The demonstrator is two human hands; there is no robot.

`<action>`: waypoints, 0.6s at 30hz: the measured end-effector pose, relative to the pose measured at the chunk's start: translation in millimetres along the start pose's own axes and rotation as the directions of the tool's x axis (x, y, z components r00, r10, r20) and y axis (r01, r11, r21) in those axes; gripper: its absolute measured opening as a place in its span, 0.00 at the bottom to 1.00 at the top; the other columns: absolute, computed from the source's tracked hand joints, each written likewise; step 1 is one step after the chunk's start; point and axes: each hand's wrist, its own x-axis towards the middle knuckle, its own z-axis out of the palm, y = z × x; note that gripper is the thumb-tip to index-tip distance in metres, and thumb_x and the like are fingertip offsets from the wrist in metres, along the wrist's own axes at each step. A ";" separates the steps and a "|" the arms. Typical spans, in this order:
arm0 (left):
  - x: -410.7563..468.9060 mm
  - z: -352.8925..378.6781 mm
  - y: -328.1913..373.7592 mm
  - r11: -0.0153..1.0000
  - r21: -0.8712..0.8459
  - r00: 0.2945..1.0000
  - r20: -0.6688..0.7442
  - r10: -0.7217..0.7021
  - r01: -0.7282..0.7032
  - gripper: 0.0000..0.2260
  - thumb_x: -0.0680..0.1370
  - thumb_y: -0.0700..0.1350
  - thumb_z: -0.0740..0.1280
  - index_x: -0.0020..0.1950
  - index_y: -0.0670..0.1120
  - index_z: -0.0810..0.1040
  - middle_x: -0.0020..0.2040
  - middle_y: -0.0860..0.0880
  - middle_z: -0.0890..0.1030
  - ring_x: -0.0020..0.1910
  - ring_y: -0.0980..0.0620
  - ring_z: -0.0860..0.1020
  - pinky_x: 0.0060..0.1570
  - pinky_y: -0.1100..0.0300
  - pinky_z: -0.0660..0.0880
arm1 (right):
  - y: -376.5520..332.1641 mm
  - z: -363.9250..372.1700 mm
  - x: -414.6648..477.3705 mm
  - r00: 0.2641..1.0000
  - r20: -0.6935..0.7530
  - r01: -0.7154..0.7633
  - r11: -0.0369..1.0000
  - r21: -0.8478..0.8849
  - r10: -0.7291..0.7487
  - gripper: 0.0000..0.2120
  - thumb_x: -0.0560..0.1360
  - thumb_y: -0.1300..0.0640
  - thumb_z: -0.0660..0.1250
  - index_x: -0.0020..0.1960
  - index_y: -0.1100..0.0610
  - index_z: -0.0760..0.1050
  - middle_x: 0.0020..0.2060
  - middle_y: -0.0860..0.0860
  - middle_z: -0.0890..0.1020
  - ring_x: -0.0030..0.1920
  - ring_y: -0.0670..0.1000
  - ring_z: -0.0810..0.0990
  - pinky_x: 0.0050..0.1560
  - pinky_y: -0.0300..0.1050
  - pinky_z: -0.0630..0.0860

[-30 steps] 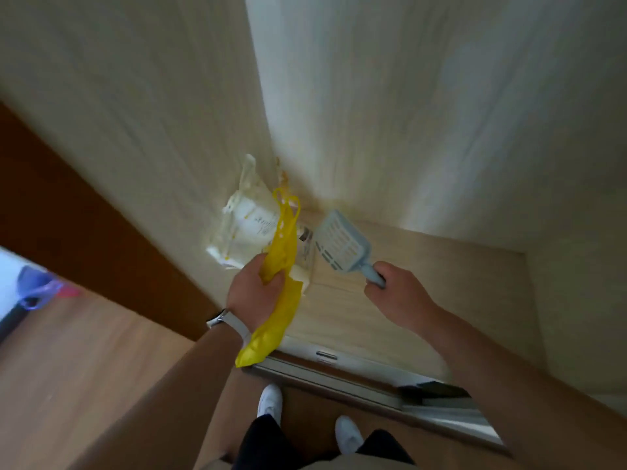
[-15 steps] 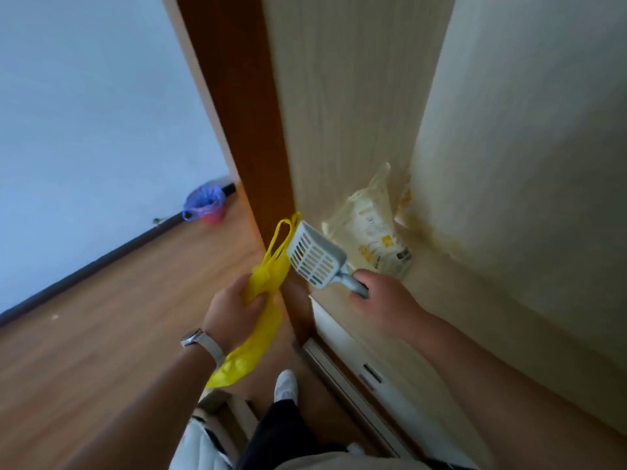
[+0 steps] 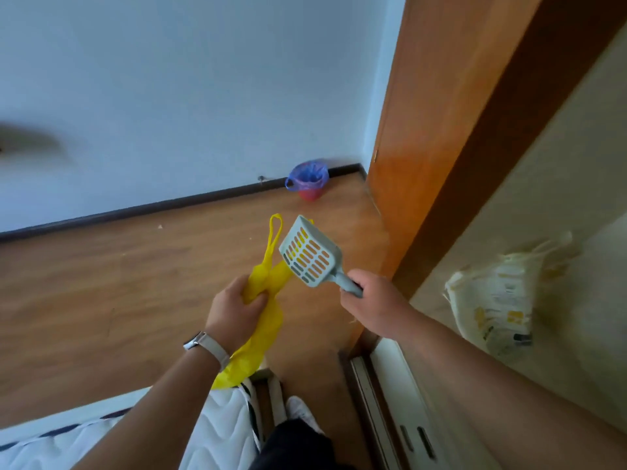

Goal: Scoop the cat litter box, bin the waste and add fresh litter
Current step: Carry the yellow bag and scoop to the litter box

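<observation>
A wooden floor (image 3: 112, 283) is seen stretching to a pale wall (image 3: 169, 79) edged by a dark skirting board (image 3: 135, 210). Near the far corner, close to the skirting, a small red bin (image 3: 310, 189) lined with a blue-purple bag is stood on the floor, well apart from the hands, with only bare floor between. To the right an orange-brown wooden door frame (image 3: 417, 130) is seen, and beyond it a pale recess in which a crumpled, blurred whitish litter bag (image 3: 498, 300) with yellow print is lying. A metal sliding track (image 3: 383, 401) runs along the floor at the recess edge. At lower left the corner of a white quilted mattress (image 3: 210, 429) is visible, just beside a white shoe (image 3: 300, 413) and a dark trouser leg. The left hand (image 3: 234, 312), with a watch (image 3: 207, 344) worn on the wrist, is held forward with its grip closed around a bunched yellow plastic bag (image 3: 268, 300), whose loop handles stand up above the fist and whose body hangs down below it. The right hand (image 3: 373, 303) is held at about the same height, its grip closed on the handle of a pale blue slotted litter scoop (image 3: 308, 257), which is tilted up and leftwards so that its head overlaps the yellow bag's handles. No litter box is in view.
</observation>
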 end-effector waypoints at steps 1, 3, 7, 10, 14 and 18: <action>11.4 -3.9 -6.4 1.000 -0.004 1.000 -0.011 -0.029 0.028 0.06 0.74 0.44 0.71 0.47 0.52 0.76 0.33 0.55 0.75 0.37 0.49 0.73 0.39 0.60 0.64 | -6.0 4.8 15.1 1.000 0.004 0.018 1.000 -0.011 -0.018 0.13 0.70 0.50 0.63 0.34 0.53 0.61 0.26 0.49 0.67 0.29 0.55 0.68 0.31 0.53 0.70; 34.3 -11.5 -19.9 0.996 -0.018 0.996 -0.032 -0.086 0.086 0.05 0.74 0.44 0.71 0.47 0.50 0.77 0.35 0.53 0.77 0.39 0.47 0.75 0.40 0.59 0.66 | -18.6 12.9 44.0 0.999 0.015 0.049 0.998 -0.047 -0.048 0.13 0.69 0.51 0.63 0.34 0.54 0.61 0.26 0.49 0.66 0.30 0.53 0.67 0.31 0.55 0.67; 76.1 -29.9 -36.9 0.989 -0.063 0.988 -0.071 -0.136 0.131 0.08 0.74 0.44 0.71 0.53 0.48 0.80 0.39 0.50 0.79 0.41 0.48 0.76 0.42 0.60 0.67 | -41.6 22.3 94.3 0.996 0.048 0.081 0.990 -0.113 -0.076 0.14 0.72 0.54 0.64 0.34 0.56 0.60 0.27 0.50 0.67 0.30 0.51 0.65 0.31 0.47 0.61; 104.8 -49.0 -41.4 0.985 -0.098 0.982 -0.115 -0.152 0.141 0.08 0.74 0.44 0.71 0.53 0.47 0.80 0.39 0.51 0.78 0.41 0.48 0.76 0.41 0.60 0.66 | -62.8 25.0 131.1 0.993 0.071 0.104 0.989 -0.104 -0.097 0.12 0.69 0.51 0.62 0.35 0.55 0.61 0.27 0.51 0.67 0.29 0.51 0.65 0.31 0.49 0.61; 127.7 -76.8 -42.8 0.983 -0.118 0.978 -0.138 -0.158 0.142 0.05 0.74 0.44 0.71 0.48 0.51 0.78 0.35 0.56 0.76 0.40 0.49 0.75 0.40 0.60 0.65 | -91.9 32.6 165.3 0.992 0.055 0.118 0.983 -0.140 -0.111 0.13 0.71 0.52 0.64 0.34 0.55 0.62 0.27 0.51 0.68 0.31 0.55 0.68 0.31 0.47 0.62; 144.6 -108.6 -55.2 0.977 -0.152 0.959 -0.221 -0.179 0.148 0.05 0.74 0.44 0.71 0.48 0.51 0.78 0.37 0.52 0.78 0.40 0.48 0.76 0.40 0.60 0.67 | -128.0 48.3 199.3 0.987 0.068 0.153 0.971 -0.184 -0.143 0.13 0.72 0.52 0.65 0.36 0.57 0.64 0.28 0.52 0.72 0.33 0.57 0.72 0.32 0.48 0.64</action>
